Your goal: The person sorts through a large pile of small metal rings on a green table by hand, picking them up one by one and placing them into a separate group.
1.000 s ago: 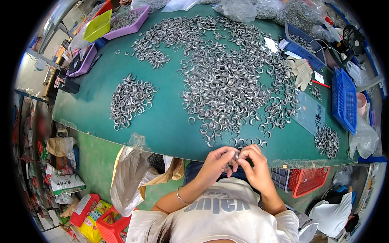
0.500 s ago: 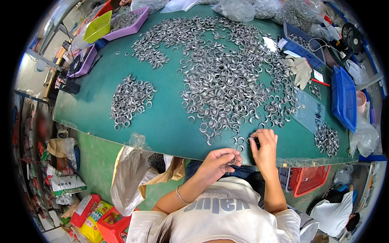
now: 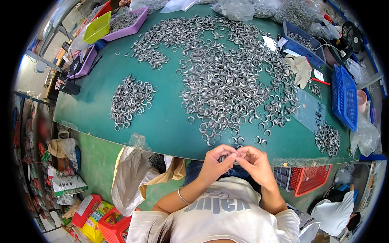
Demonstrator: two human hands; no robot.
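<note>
At the table's near edge both hands meet in front of my body. My left hand is closed round metal rings, partly hidden by its fingers. Against its fingertips, my right hand is pinched closed; what sits between its fingers is covered. Just beyond the hands a few loose grey rings lie on the green table. A large heap of the same rings spreads over the table's middle and far side.
Smaller ring piles lie left and right. At the right are a blue basket, a blue bin, a glove and a fan. Purple and yellow-green trays stand far left. An open sack hangs below the near edge.
My right hand has moved left and toward me from the loose rings, and its fingertips now meet my left hand's. The left hand has turned slightly, fingers more closed.
</note>
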